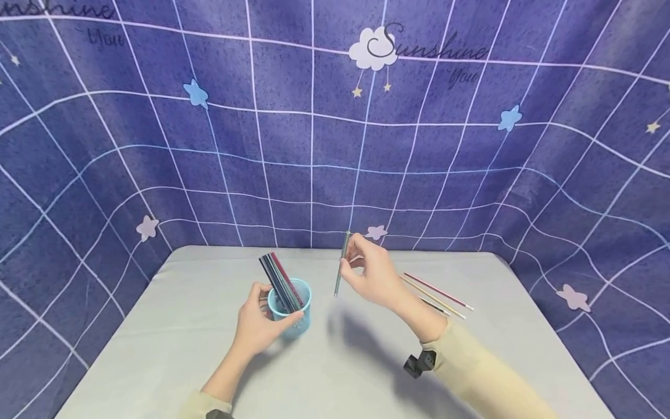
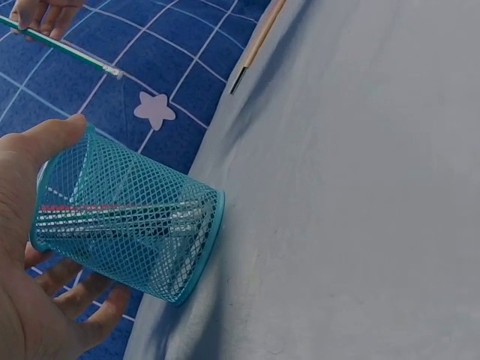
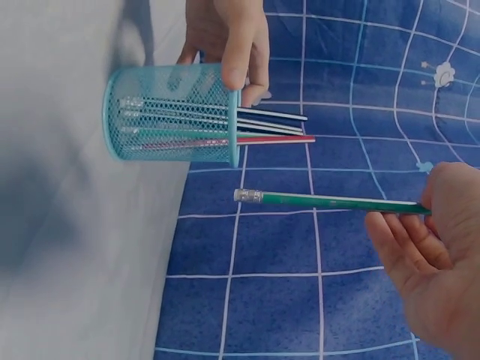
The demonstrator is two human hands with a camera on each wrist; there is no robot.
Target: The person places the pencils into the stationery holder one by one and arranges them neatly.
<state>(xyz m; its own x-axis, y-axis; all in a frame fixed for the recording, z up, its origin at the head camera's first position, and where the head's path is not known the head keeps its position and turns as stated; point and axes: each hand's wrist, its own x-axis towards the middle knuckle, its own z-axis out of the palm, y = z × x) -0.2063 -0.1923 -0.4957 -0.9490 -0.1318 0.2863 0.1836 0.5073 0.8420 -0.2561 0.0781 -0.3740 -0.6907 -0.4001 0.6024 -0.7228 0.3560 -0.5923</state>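
Note:
A light blue mesh pencil cup (image 1: 296, 329) stands on the table, with my left hand (image 1: 256, 326) gripping it near the rim, thumb on one side and fingers on the other. Several dark pencils and a red pencil (image 1: 281, 269) lean out of the cup to the left. To the cup's right, my right hand (image 1: 373, 271) pinches a green pencil (image 3: 330, 202) above the table. The green pencil is nearly upright, its silver eraser end pointing down. In the right wrist view that end is apart from the cup.
On the table (image 1: 199, 326) right of my right hand lie a red pencil (image 1: 439, 291), a yellowish pencil (image 1: 434, 298) and a dark pencil (image 1: 433, 305), partly hidden by my forearm. A blue grid-patterned curtain (image 1: 335, 145) surrounds the table's back and sides.

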